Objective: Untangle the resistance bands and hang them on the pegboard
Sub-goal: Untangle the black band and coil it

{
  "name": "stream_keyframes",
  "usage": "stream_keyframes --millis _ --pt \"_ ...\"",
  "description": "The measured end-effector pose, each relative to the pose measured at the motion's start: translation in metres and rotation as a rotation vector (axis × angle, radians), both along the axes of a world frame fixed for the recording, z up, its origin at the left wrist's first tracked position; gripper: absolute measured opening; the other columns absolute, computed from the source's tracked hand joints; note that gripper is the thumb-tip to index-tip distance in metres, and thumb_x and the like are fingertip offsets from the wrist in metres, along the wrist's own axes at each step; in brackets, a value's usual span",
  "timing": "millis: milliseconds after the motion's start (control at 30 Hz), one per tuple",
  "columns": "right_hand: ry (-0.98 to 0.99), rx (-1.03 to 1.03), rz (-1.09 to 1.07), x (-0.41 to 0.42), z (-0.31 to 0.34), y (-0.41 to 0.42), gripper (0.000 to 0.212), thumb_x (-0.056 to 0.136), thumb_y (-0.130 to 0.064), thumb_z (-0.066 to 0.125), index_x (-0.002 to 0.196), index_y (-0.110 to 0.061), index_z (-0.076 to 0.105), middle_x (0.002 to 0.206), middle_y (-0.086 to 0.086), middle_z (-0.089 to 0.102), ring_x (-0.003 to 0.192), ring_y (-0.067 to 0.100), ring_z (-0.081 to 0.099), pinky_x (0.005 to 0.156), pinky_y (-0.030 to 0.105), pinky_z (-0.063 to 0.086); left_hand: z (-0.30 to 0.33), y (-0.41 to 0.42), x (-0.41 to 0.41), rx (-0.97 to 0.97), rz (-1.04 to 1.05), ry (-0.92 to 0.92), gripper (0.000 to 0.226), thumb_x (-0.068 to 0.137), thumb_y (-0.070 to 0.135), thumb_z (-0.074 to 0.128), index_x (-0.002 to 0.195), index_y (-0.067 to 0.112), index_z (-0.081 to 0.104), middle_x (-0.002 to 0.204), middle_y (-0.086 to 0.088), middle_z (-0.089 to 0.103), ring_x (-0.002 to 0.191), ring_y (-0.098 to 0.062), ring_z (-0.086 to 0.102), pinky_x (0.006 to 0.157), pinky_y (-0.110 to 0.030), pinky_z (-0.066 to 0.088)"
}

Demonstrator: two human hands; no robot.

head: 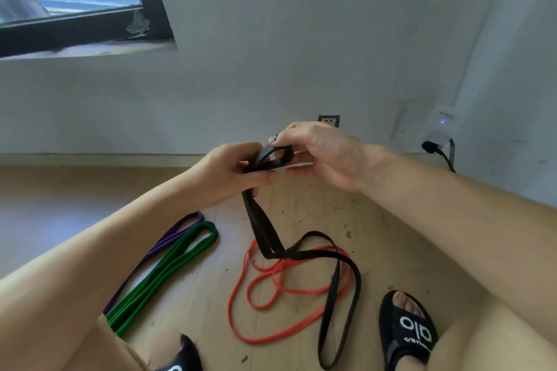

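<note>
- Hands meet at frame centre: left hand [238,172] grips the black band [265,238], fingers curled round its upper strands.
- Right hand [319,153] pinches the band's top loop — thumb and fingertips closed on it.
- Black band trails down toward 5 o'clock, crossing the orange band [256,280] (lying looped on the wooden floor [196,286]).
- Green band [168,268] and purple band [168,238] lie side by side at 8 o'clock.
- Black sandal [410,328] at 4 o'clock.

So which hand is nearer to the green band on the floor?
Left. The left hand is above and just right of the green band; the right hand is farther right.
</note>
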State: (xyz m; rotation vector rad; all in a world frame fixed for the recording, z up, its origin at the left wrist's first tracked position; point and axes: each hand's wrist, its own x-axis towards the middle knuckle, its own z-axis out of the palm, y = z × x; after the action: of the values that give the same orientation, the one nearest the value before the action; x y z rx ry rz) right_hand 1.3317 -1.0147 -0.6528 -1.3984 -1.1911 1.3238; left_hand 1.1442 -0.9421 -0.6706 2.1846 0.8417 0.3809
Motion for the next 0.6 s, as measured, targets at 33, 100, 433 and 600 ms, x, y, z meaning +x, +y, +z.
stream_keyframes --millis 33,100,433,600 --pt "0.002 -0.013 0.006 0.002 0.0 -0.002 0.009 0.095 -0.023 0.062 0.093 -0.014 0.062 0.092 0.003 0.07 0.095 0.019 0.066 0.089 0.037 0.051 0.0 0.001 -0.001 0.0 0.0 0.012 0.009 0.089 0.025 0.077 0.09 0.024 0.068 0.078 -0.007 0.072 0.075 -0.023 0.072 0.085 -0.046 0.06" --pt "0.009 -0.027 -0.005 0.003 -0.001 -0.003 0.007 0.096 -0.018 0.062 0.093 -0.012 0.061 0.096 0.007 0.07 0.096 0.021 0.068 0.091 0.04 0.055 0.0 0.001 -0.002 0.004 -0.005 0.043 0.013 0.088 0.025 0.078 0.086 0.022 0.066 0.078 -0.002 0.072 0.075 -0.02 0.073 0.08 -0.039 0.06" --pt "0.053 -0.022 -0.12 0.007 -0.009 0.002 0.03 0.087 0.01 0.066 0.109 -0.007 0.053 0.12 0.021 0.055 0.105 0.03 0.067 0.07 0.024 0.058 -0.002 -0.001 -0.001 -0.005 -0.067 0.095 0.009 0.095 0.029 0.071 0.095 0.03 0.062 0.088 0.009 0.079 0.089 -0.026 0.072 0.095 -0.049 0.054" --pt "0.032 -0.004 -0.136 0.013 -0.007 0.004 0.037 0.085 0.012 0.066 0.115 -0.004 0.053 0.106 0.018 0.064 0.094 0.022 0.068 0.079 0.03 0.061 -0.004 0.004 0.0 0.006 -0.059 0.139 0.007 0.092 0.03 0.073 0.089 0.027 0.068 0.086 0.007 0.078 0.086 -0.013 0.073 0.084 -0.035 0.055"
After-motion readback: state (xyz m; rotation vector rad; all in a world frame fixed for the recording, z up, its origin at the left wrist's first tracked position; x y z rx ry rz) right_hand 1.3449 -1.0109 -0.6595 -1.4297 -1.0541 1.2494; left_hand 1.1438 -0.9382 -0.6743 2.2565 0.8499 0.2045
